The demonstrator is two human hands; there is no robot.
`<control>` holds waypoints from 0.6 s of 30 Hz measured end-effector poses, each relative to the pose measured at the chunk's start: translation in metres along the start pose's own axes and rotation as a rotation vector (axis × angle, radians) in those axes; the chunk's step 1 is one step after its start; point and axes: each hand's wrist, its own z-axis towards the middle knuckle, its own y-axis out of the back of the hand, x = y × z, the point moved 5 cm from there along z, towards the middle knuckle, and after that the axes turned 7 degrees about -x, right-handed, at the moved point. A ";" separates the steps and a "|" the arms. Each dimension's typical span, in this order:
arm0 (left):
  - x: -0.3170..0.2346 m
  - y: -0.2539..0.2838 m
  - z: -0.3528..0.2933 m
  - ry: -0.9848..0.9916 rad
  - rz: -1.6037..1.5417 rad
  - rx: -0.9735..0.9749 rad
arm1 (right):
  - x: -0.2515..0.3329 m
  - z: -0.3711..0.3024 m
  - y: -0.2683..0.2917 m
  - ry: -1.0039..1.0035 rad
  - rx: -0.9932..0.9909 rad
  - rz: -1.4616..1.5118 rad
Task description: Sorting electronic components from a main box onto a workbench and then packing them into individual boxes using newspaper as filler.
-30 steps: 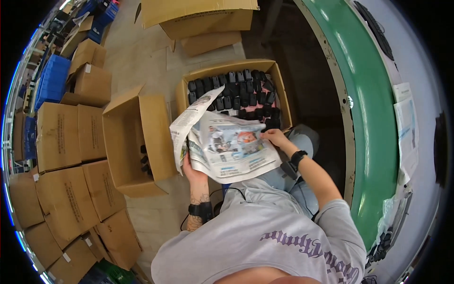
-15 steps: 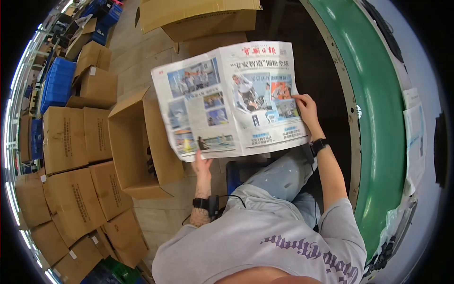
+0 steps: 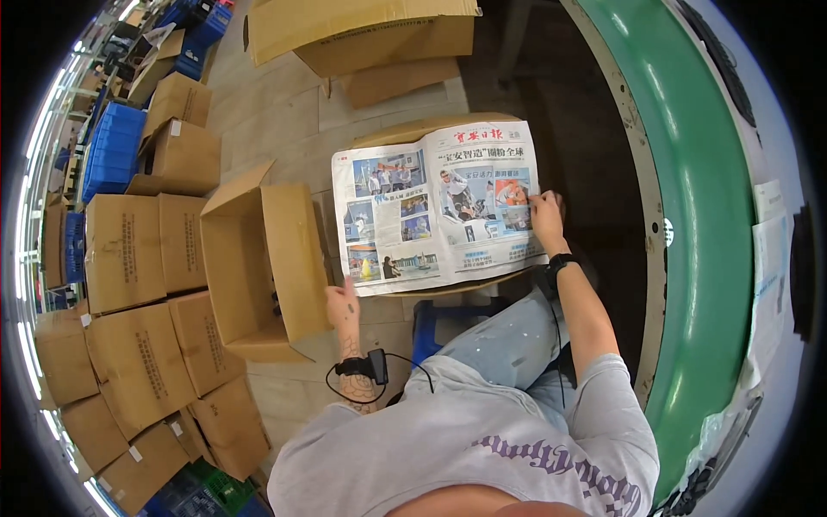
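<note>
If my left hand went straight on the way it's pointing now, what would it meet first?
Most likely the newspaper, at its near left corner: your left hand points away from you, right beside that corner. Whether they touch, or which is higher, I can't tell.

Hands of mine: two, left hand (image 3: pixel 343 308) and right hand (image 3: pixel 547 220). Black wrist straps on me: two, one per arm. Newspaper (image 3: pixel 438 207): one, two pages showing. Covered carton (image 3: pixel 482 118) beneath: one. Open carton (image 3: pixel 297 267) beside my left: one. Blue stool (image 3: pixel 422 332): one. Stacked brown cartons (image 3: pixel 125 250): at least seven, overlaps hiding my exact tally.
</note>
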 end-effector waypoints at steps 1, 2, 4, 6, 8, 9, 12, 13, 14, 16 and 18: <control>-0.013 0.019 0.004 0.002 -0.213 -0.068 | 0.008 -0.002 0.006 0.045 0.016 -0.062; -0.026 0.030 0.011 0.005 -0.434 -0.141 | 0.018 0.001 0.011 0.044 0.012 -0.061; -0.067 0.028 0.026 -0.321 -0.380 -0.193 | 0.053 0.007 0.020 0.194 -0.174 -0.051; -0.120 0.009 0.036 -0.767 -0.196 -0.251 | 0.083 0.018 0.010 0.227 -0.169 -0.084; -0.147 -0.027 0.058 -0.895 -0.068 -0.269 | 0.099 0.027 -0.010 0.254 -0.167 -0.109; -0.148 -0.051 0.071 -0.871 -0.002 -0.269 | 0.100 0.028 -0.030 0.218 -0.036 -0.151; -0.134 -0.098 0.099 -0.826 0.003 -0.217 | 0.059 0.020 -0.080 0.091 0.125 -0.136; -0.133 -0.109 0.105 -0.798 -0.055 -0.167 | 0.035 0.017 -0.092 0.007 0.156 -0.076; -0.134 -0.113 0.106 -0.817 -0.070 -0.191 | 0.026 0.012 -0.098 0.052 0.132 -0.095; -0.130 -0.109 0.106 -0.819 -0.127 -0.156 | 0.023 0.013 -0.100 0.053 0.157 -0.093; -0.128 -0.105 0.104 -0.815 -0.184 -0.117 | 0.022 0.012 -0.098 0.082 0.158 -0.032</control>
